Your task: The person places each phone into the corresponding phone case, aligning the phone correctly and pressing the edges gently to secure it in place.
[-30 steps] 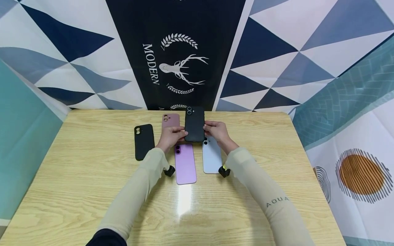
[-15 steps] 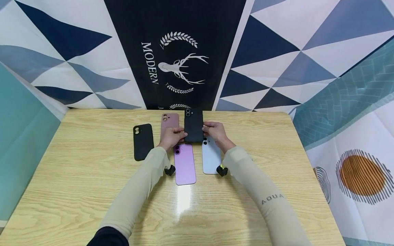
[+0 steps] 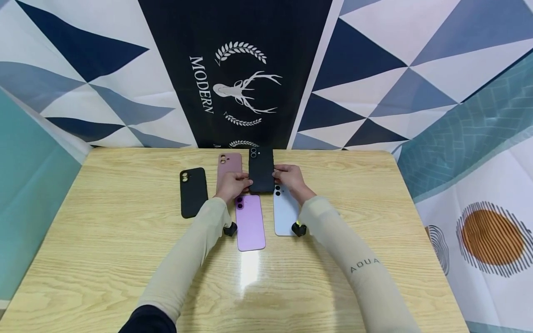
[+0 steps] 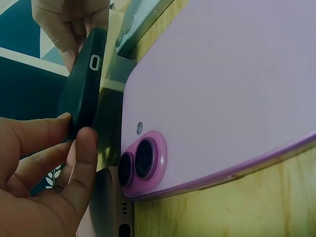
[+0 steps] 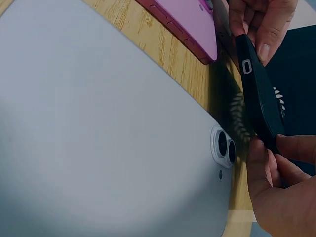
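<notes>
Now my left hand (image 3: 231, 186) and right hand (image 3: 291, 178) pinch black phone (image 3: 261, 171), frame centre; lilac phone (image 3: 251, 225) lies just below.

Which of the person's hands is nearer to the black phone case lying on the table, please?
Left. The left hand is just to the right of the black phone case; the right hand is farther right, across the black-cased phone that both grip.

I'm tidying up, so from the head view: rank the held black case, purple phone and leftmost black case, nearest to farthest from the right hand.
1. Held black case: gripped by the right hand.
2. Purple phone: lower left of that hand.
3. Leftmost black case: beyond the left hand.
</notes>
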A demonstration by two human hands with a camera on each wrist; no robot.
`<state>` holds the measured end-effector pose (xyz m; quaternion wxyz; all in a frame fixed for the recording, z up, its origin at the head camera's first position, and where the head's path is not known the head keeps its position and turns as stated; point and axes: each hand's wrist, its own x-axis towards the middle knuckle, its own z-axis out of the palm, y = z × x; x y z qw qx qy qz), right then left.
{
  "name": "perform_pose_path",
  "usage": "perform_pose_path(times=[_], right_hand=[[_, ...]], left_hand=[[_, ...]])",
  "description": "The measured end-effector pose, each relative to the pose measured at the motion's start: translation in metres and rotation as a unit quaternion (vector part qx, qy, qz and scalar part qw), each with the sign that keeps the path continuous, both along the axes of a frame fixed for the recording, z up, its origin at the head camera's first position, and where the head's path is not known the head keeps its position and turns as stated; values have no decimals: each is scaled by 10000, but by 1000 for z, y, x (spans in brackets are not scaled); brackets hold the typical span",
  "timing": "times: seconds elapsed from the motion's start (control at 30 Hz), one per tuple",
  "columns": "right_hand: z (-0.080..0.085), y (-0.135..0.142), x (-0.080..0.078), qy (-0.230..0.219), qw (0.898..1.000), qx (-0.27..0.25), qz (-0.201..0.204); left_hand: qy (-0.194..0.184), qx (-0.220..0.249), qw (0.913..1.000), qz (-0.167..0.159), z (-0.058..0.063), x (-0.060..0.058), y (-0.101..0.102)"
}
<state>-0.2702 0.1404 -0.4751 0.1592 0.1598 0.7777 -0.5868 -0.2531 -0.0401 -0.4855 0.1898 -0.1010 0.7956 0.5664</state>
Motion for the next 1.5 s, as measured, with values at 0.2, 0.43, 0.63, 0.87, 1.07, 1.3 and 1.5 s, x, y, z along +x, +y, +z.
perform_pose_path(times=[0.2, 0.43, 0.63, 0.87, 1.07, 1.3, 1.5], right_hand=[[-2, -3, -4, -17, 9999, 93, 76], [-3, -5, -7, -49, 9998, 151, 100], [-7, -5, -12, -170, 9992, 324, 174], [-13, -4, -16, -230, 9987, 400, 204], [-16, -4, -17, -234, 9982, 507, 208], [-12, -6, -17, -133, 9972, 692, 258], [-12, -11, -17, -207, 9955, 892, 232]], left_hand=[[8, -120, 9999, 2, 0, -1, -1], [62, -420, 9990, -146, 0, -2, -2], [238, -872, 9953, -342, 0, -4, -2], [389, -1267, 9903, -423, 4, -5, 3], [492, -1547, 9853, -530, 5, -8, 6], [556, -1872, 9779, -745, 8, -12, 10], [478, -1987, 9757, -794, 9, -14, 14]])
